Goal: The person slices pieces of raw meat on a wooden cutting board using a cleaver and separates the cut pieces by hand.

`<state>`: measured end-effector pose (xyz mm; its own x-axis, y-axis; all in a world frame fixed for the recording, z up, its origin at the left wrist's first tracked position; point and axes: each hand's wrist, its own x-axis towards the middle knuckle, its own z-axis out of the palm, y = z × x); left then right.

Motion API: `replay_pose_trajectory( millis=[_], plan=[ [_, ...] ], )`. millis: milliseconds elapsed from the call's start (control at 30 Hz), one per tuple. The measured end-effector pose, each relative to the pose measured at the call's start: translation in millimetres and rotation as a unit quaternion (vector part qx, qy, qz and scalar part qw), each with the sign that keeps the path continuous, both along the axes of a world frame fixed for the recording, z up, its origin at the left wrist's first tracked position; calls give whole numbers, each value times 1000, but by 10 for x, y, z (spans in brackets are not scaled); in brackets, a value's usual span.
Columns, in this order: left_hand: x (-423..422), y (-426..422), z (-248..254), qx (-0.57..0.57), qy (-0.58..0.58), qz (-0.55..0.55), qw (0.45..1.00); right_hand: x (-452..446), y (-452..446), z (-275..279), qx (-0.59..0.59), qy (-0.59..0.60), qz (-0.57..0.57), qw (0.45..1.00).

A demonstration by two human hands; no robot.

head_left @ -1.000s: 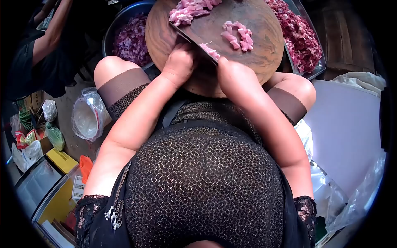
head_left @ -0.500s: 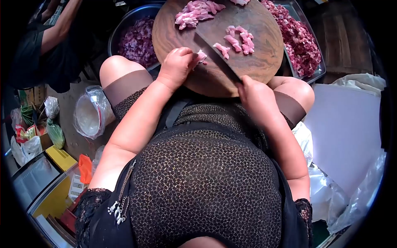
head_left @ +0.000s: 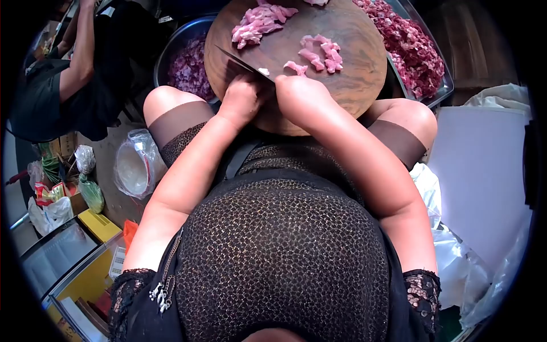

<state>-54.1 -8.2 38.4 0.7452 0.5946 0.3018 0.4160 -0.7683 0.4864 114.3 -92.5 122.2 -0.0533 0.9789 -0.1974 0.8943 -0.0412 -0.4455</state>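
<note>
A round brown wooden board fills the upper middle of the frame, between a blue-rimmed metal basin and a metal tray of chopped red meat. Pink meat strips lie at its upper left, more right of centre; bare wood runs to its right rim. My right hand clenches the dark flat-bladed knife; behind the blade, my left hand's grip is hidden.

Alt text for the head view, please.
A person's right hand holds a knife beside their left hand on a round wooden board bearing pink meat pieces. A blue-rimmed bowl and a metal tray, both holding meat, flank it.
</note>
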Motion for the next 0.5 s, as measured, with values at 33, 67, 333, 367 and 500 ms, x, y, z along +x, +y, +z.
replay_pose_trajectory(
  millis=[33, 67, 333, 367, 500],
  plan=[
    [12, -30, 67, 5, 2, -1, 1000, 22, 23, 13, 6, 3, 15, 1000],
    [21, -61, 140, -34, 48, -3, 998, 76, 10, 45, -16, -2, 27, 1000],
    [521, 111, 112, -157, 23, 66, 985, 1131, -449, 59, -25, 10, -137, 990],
    [688, 138, 125, -227, -26, 52, 972, 1217, -445, -5, 0, 16, -179, 984],
    [1014, 366, 354, -117, -46, -80, 989, 1350, -476, 40, 44, 52, -235, 970]
  ],
)
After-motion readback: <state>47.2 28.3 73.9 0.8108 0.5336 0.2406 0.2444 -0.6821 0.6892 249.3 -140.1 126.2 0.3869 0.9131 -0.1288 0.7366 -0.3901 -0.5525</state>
